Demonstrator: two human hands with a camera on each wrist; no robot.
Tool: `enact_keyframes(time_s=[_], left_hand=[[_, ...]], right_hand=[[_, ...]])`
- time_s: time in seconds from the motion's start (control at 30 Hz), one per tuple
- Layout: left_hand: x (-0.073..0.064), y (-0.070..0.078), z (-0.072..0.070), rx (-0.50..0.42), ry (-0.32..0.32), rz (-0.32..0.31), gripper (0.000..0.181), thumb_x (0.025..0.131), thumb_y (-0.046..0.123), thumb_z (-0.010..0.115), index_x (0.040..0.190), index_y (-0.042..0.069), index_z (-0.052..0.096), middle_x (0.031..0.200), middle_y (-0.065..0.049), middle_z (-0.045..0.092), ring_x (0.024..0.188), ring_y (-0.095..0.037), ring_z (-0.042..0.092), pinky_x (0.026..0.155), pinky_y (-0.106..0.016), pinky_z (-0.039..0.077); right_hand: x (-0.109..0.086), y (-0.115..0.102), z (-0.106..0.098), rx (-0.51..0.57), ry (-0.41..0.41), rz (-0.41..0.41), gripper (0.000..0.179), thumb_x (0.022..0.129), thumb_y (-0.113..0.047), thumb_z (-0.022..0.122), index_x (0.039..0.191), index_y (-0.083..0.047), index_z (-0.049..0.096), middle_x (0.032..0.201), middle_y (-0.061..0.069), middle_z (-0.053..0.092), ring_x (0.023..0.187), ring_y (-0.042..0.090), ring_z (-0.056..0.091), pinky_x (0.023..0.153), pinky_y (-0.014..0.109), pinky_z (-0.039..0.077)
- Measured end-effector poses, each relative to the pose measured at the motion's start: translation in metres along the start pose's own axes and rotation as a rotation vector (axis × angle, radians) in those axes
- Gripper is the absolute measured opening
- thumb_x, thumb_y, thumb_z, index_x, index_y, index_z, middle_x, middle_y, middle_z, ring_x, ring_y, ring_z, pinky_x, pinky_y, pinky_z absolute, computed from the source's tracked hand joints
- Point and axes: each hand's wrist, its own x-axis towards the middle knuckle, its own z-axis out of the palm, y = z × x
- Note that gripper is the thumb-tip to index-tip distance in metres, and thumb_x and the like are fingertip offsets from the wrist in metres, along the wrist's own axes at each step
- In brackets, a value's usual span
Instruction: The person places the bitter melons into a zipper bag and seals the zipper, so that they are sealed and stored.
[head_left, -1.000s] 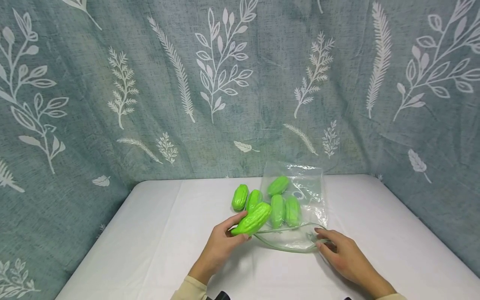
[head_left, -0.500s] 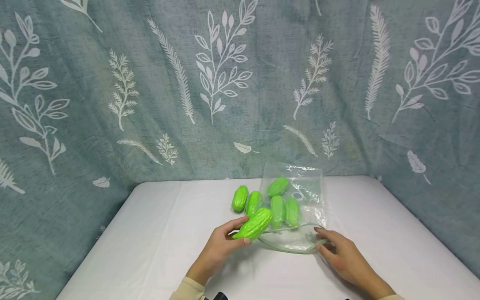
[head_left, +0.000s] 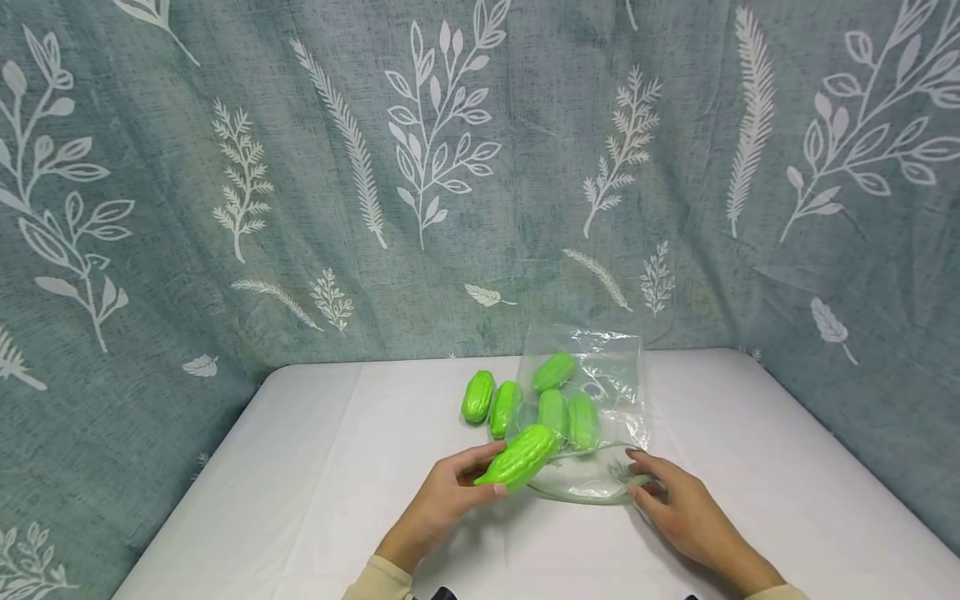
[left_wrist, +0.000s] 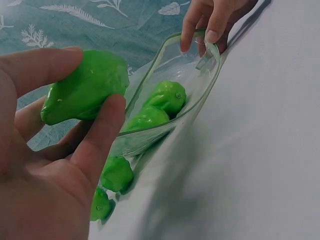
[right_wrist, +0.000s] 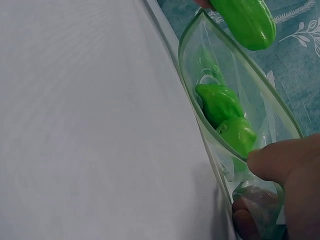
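Observation:
A bright green, ridged bitter melon [head_left: 521, 458] is in my left hand [head_left: 442, 502], gripped between thumb and fingers with its pointed stem end toward the palm. It is raised at the left side of a clear zip bag [head_left: 621, 358], overlapping the bag's mouth in the head view. My right hand [head_left: 678, 504] pinches the right end of the bag's green-edged rim [left_wrist: 216, 75], which gapes wide in both wrist views. Inside the bag lie 3 more bitter melons [head_left: 582, 423]; the right wrist view shows two of them, end-on bitter melons [right_wrist: 220, 104], through the opening.
Two loose bitter melons [head_left: 477, 397] lie on the white table [head_left: 360, 467] just left of the bag. Behind the table's far edge hangs a blue-green curtain [head_left: 345, 208] with white leaf patterns. The far end of the bag reaches up to that edge.
My left hand has moved a little right and down with the bitter melon, closer across the bag's mouth. The right hand keeps its pinch on the rim, and the bag stays in place.

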Motion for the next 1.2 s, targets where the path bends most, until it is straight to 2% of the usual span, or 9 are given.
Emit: enact_keyframes(time_s=[0.4, 0.73, 1.0, 1.2], left_hand=[[-0.001, -0.003, 0.005, 0.007, -0.05, 0.007, 0.056, 0.088, 0.007, 0.074, 0.141, 0.004, 0.056, 0.132, -0.016, 0.06, 0.111, -0.022, 0.061, 0.088, -0.026, 0.052], [-0.003, 0.0, 0.019, 0.112, -0.087, 0.003, 0.052, 0.088, 0.011, 0.074, 0.138, 0.013, 0.061, 0.134, -0.008, 0.06, 0.111, -0.02, 0.062, 0.084, -0.024, 0.053], [-0.002, -0.006, 0.023, 0.124, -0.106, 0.004, 0.051, 0.087, 0.013, 0.074, 0.137, 0.016, 0.062, 0.134, -0.004, 0.06, 0.113, -0.02, 0.061, 0.086, -0.026, 0.053], [-0.002, -0.006, 0.025, 0.114, -0.128, 0.009, 0.052, 0.087, 0.011, 0.074, 0.137, 0.014, 0.062, 0.136, -0.004, 0.06, 0.114, -0.018, 0.061, 0.087, -0.025, 0.053]], right_hand=[[-0.001, 0.0, 0.001, -0.009, -0.003, 0.001, 0.049, 0.094, -0.017, 0.071, 0.14, -0.006, 0.057, 0.116, 0.0, 0.07, 0.093, 0.006, 0.065, 0.091, 0.05, 0.051], [0.0, -0.002, -0.001, 0.006, -0.025, 0.029, 0.05, 0.095, -0.018, 0.07, 0.142, -0.008, 0.055, 0.118, 0.001, 0.069, 0.094, 0.007, 0.066, 0.092, 0.051, 0.051], [-0.001, -0.002, -0.001, 0.014, -0.032, 0.04, 0.051, 0.095, -0.019, 0.069, 0.142, -0.008, 0.054, 0.119, 0.002, 0.069, 0.095, 0.009, 0.065, 0.093, 0.051, 0.05], [-0.001, -0.002, -0.001, 0.011, -0.029, 0.037, 0.051, 0.095, -0.019, 0.069, 0.142, -0.007, 0.054, 0.119, 0.002, 0.069, 0.098, 0.013, 0.065, 0.095, 0.053, 0.048]])
